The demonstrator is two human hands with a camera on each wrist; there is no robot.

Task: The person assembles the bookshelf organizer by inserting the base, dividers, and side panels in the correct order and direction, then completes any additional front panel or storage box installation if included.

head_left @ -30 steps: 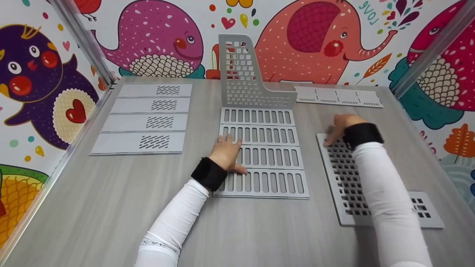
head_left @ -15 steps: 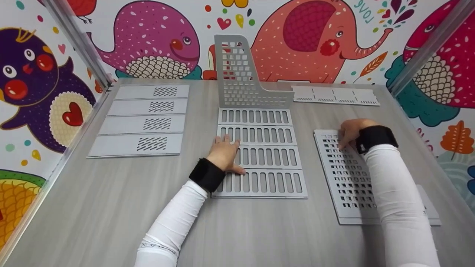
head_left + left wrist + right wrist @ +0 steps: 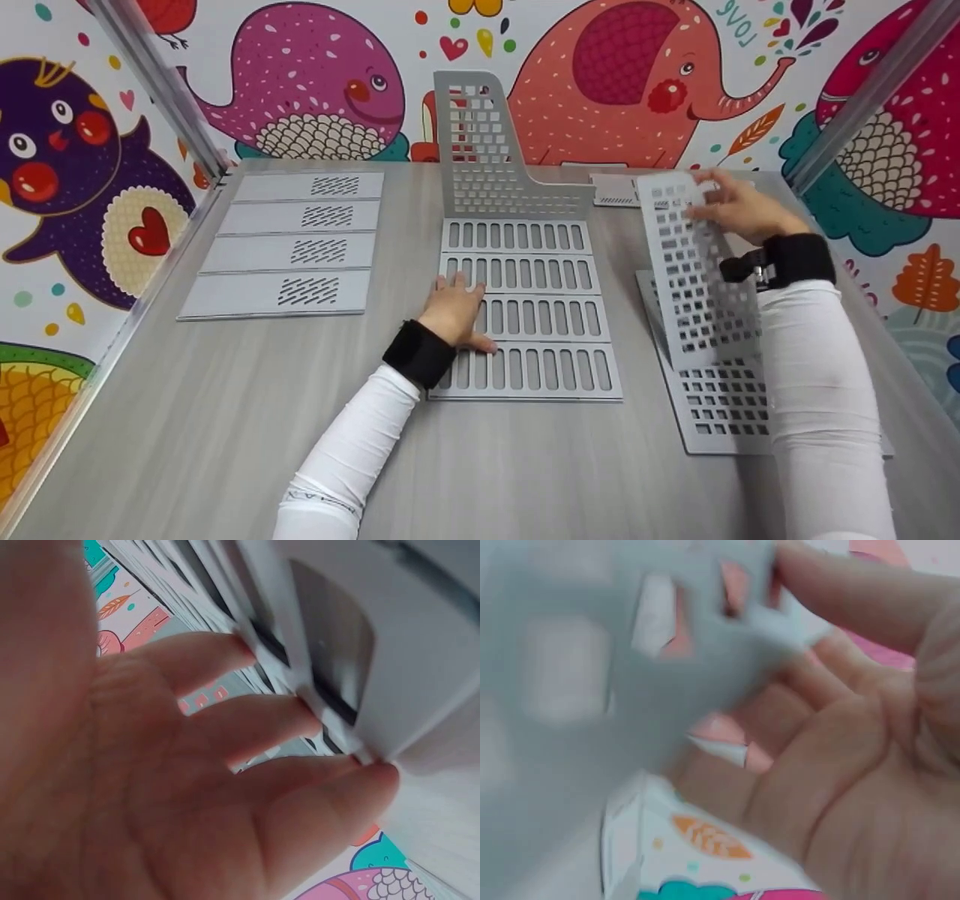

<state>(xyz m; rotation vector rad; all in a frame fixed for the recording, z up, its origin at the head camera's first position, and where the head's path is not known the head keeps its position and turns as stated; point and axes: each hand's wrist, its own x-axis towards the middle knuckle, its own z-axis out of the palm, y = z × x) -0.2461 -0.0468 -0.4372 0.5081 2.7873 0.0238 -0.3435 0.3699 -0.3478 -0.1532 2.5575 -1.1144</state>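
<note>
My left hand (image 3: 454,313) rests with spread fingers on the left side of a grey slotted panel (image 3: 540,341) lying on the table, which is divided into four-sided bands of long holes. In the left wrist view its fingertips touch the panel's edge. My right hand (image 3: 742,206) pinches the top corner of a grey panel with square holes (image 3: 657,247), thumb on one face and fingers behind. This panel is raised and tilted, its lower end over a similar perforated panel (image 3: 720,444) on the table. My right sleeve hides part of both.
An L-shaped perforated panel (image 3: 517,180) stands upright behind the slotted one. Flat grey panels with slanted slits (image 3: 232,291) lie at left. A narrow pale strip (image 3: 615,193) lies at the back right, partly covered by the raised panel. Patterned walls (image 3: 315,75) border the table.
My right hand has taken hold of the top perforated panel and lifted its far end up from the one beneath. My left hand has stayed on the slotted panel.
</note>
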